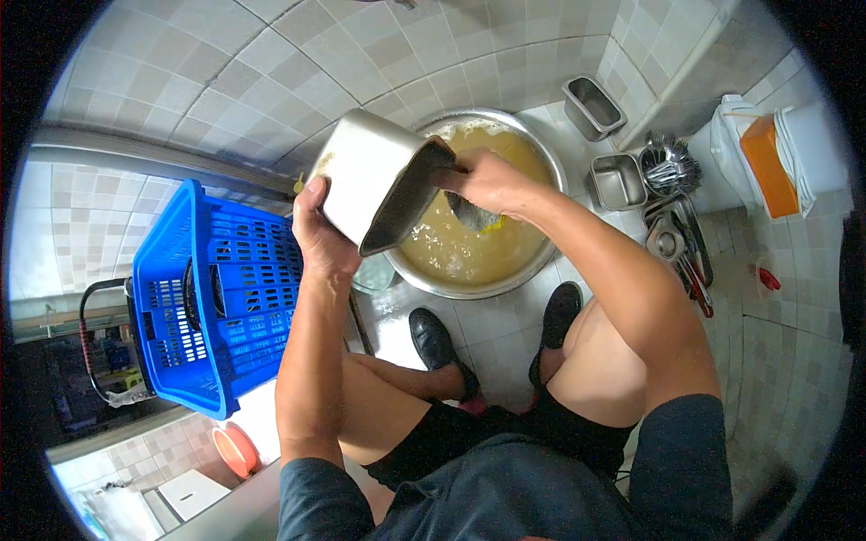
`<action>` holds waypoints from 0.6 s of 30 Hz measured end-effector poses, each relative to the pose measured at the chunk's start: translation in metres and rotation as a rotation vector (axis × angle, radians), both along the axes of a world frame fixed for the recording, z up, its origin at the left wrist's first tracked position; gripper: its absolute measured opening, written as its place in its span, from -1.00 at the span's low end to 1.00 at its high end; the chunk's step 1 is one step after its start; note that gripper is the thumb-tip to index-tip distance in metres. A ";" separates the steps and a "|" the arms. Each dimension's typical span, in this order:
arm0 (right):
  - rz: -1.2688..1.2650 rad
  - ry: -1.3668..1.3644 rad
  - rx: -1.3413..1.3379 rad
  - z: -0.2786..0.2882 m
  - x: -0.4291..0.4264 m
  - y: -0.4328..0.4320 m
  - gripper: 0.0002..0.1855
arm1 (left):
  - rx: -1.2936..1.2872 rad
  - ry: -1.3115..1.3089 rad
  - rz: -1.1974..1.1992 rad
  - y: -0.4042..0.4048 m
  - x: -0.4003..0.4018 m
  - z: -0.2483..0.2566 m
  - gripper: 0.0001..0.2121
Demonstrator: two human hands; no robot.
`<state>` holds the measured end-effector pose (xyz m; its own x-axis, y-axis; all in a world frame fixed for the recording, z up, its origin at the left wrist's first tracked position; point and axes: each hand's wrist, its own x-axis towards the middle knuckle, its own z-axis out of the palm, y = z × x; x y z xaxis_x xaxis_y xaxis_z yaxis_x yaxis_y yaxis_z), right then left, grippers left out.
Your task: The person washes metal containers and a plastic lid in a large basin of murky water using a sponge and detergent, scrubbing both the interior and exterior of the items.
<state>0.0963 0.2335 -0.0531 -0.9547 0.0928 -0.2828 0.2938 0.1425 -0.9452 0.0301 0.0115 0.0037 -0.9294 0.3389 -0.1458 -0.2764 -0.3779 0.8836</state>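
Observation:
My left hand (323, 230) grips the bottom side of a deep stainless steel pan (369, 169), which is tilted on its side above the left part of a wide metal basin (556, 166). At the pan's rim is my right hand (484, 179), its fingertips partly hidden at the pan's opening. Just under that hand, a dark scouring pad with a yellow edge (473, 215) shows against the basin; whether the fingers hold it I cannot tell. Cloudy yellowish water (467, 253) with some foam fills the basin, which stands on the tiled floor.
A blue plastic crate (254, 270) stands on the left. Beyond the basin, to the right, are two small steel pans (619, 182), a holder of cutlery (668, 166) and a tray with ladles and utensils (676, 247). My feet are close to the basin's near edge.

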 end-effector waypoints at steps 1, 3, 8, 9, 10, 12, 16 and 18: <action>0.045 -0.024 0.078 0.000 -0.001 0.002 -0.59 | -0.021 0.035 -0.004 0.001 -0.001 0.002 -0.38; 0.032 -0.030 0.087 -0.008 -0.004 0.009 -0.65 | -0.028 0.073 -0.023 -0.003 -0.008 0.002 -0.39; -0.126 0.030 0.352 -0.019 -0.006 0.020 -0.70 | -0.216 0.277 0.039 -0.016 -0.029 0.003 -0.36; -0.107 0.020 0.339 -0.019 -0.005 0.022 -0.68 | -0.269 0.322 0.050 -0.016 -0.029 0.006 -0.35; -0.107 0.019 0.341 -0.019 -0.004 0.023 -0.68 | -0.315 0.366 0.061 -0.016 -0.028 0.008 -0.35; -0.091 -0.032 0.287 -0.016 -0.003 0.021 -0.65 | -0.364 0.410 0.075 -0.018 -0.028 0.011 -0.35; -0.086 -0.007 0.260 -0.003 0.003 0.014 -0.64 | -0.488 0.547 0.089 -0.027 -0.031 0.010 -0.36; -0.135 -0.004 0.294 0.000 0.005 0.012 -0.65 | -0.451 0.536 0.073 -0.025 -0.028 0.010 -0.36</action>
<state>0.1009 0.2450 -0.0531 -0.9273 0.2965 -0.2284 0.3318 0.3688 -0.8683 0.0018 -0.0130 0.0138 -0.9305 0.2874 0.2271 0.2531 0.0563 0.9658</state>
